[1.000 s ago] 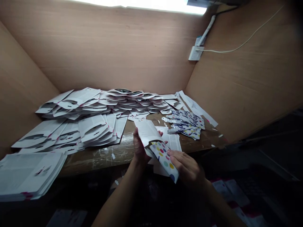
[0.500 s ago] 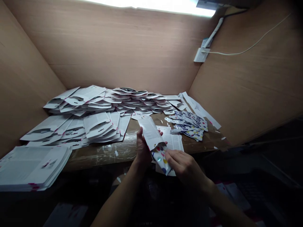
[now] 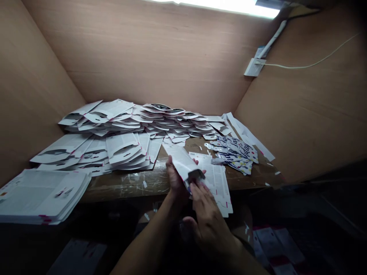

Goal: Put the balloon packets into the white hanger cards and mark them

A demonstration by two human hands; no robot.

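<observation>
My left hand [image 3: 175,177] is closed around a white printed card sleeve [image 3: 181,160], thumb along its left edge and fingertips showing at its right. The sleeve's near end gapes open toward me. At that mouth my right hand [image 3: 208,214] has its fingers stretched out and pressed in, thumb spread apart. The polka-dot foil piece inside is almost wholly hidden. Below the sleeve lies a flat white printed sleeve [image 3: 215,179]. To the right are several folded polka-dot foil pieces [image 3: 237,152] with dark lettering, apparently foil balloons.
White sleeves lie in overlapping heaps [image 3: 123,149] at the left and back. A neat stack of flat sleeves [image 3: 43,194] stands at the near left. Paper strips [image 3: 249,137] lie by the right wall. A socket [image 3: 254,67] with a cable hangs above. Cardboard panels [image 3: 160,57] enclose the table.
The polka-dot foil piece has slid further into the sleeve and is now nearly out of sight. My right hand has shifted left and its fingers have straightened at the mouth. The view has turned slightly left.
</observation>
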